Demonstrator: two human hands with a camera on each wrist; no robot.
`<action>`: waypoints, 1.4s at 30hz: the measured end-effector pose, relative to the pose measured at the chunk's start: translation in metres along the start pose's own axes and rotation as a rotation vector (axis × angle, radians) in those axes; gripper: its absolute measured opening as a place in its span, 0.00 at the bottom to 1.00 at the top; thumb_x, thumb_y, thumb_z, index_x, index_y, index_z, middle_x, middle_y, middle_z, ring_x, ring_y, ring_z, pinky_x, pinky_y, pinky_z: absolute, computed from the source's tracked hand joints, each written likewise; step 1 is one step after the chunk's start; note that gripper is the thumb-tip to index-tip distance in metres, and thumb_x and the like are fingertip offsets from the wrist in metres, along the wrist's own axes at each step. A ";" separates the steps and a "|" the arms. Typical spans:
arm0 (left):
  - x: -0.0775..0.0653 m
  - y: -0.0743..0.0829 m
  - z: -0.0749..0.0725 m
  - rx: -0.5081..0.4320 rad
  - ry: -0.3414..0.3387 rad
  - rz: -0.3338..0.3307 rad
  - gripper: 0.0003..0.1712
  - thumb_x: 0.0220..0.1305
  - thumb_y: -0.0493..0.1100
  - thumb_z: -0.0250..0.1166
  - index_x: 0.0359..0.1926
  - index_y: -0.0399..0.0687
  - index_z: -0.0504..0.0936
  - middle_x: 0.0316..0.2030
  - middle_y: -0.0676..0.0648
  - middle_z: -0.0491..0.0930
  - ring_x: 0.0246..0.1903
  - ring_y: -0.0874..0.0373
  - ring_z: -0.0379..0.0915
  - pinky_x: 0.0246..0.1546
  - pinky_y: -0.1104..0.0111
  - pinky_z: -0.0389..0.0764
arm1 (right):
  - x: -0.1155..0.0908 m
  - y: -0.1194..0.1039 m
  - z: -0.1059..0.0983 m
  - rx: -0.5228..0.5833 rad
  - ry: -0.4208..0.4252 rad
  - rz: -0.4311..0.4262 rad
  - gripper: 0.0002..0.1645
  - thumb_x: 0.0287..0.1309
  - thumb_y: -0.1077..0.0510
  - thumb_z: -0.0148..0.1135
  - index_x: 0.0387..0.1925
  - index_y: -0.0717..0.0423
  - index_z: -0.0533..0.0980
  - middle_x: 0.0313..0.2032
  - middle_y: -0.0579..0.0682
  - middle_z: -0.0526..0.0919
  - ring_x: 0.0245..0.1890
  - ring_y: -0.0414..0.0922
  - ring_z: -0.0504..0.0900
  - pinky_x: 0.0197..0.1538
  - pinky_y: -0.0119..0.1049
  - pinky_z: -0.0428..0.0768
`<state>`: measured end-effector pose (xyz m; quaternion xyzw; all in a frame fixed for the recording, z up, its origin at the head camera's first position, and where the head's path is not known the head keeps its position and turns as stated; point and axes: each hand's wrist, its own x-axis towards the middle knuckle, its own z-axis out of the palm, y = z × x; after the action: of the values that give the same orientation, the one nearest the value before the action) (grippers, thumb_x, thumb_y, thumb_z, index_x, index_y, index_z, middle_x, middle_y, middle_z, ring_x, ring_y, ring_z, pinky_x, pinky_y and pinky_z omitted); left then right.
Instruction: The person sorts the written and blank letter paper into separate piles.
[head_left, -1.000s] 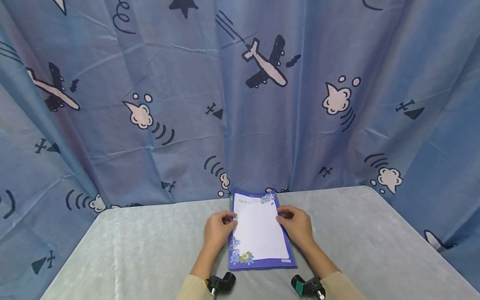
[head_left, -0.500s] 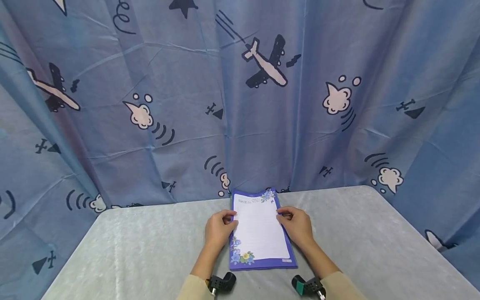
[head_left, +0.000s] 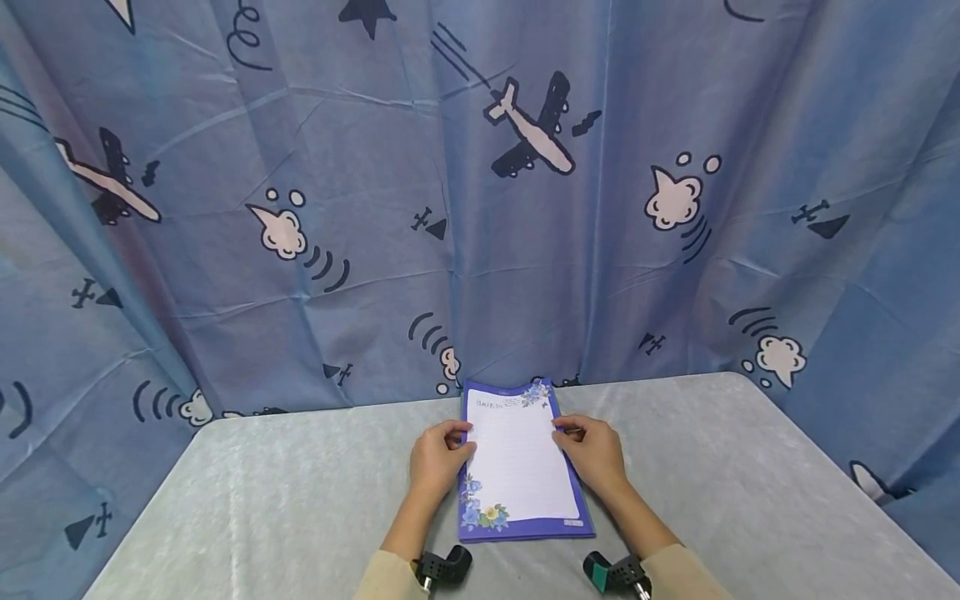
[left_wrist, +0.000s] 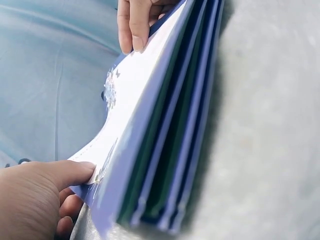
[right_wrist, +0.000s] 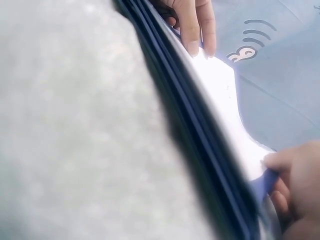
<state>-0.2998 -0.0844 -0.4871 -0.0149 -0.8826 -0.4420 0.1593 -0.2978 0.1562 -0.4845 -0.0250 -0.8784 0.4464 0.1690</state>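
A purple-bordered notepad (head_left: 521, 462) with a white lined page is tilted up toward me over the table. Blue and yellow flowers are printed at its lower left, and more blue ones at its upper right. My left hand (head_left: 435, 460) pinches the left edge, thumb on the page and fingers curled behind. On the opposite edge, my right hand (head_left: 597, 454) pinches it the same way. In the left wrist view the notepad's lower edge (left_wrist: 172, 145) shows several dark green and purple layers, slightly spread. The right wrist view shows the page (right_wrist: 215, 85) bending between both hands.
A pale grey cloth covers the table (head_left: 300, 483). Behind its far edge hangs a blue curtain (head_left: 390, 208) printed with airplanes and clouds. Each wrist wears a black camera mount, the left one (head_left: 446, 567) and the right one (head_left: 617, 572) both below the notepad.
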 end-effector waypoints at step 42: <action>0.002 0.000 -0.001 -0.092 -0.002 -0.056 0.09 0.55 0.37 0.75 0.39 0.47 0.89 0.29 0.50 0.84 0.28 0.64 0.72 0.31 0.74 0.74 | 0.002 -0.001 -0.004 0.058 -0.047 -0.007 0.11 0.60 0.60 0.68 0.44 0.58 0.87 0.42 0.56 0.89 0.37 0.44 0.82 0.38 0.29 0.77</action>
<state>-0.3013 -0.0854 -0.4856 0.0020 -0.8615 -0.4865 0.1454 -0.2980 0.1592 -0.4812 -0.0064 -0.8689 0.4715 0.1504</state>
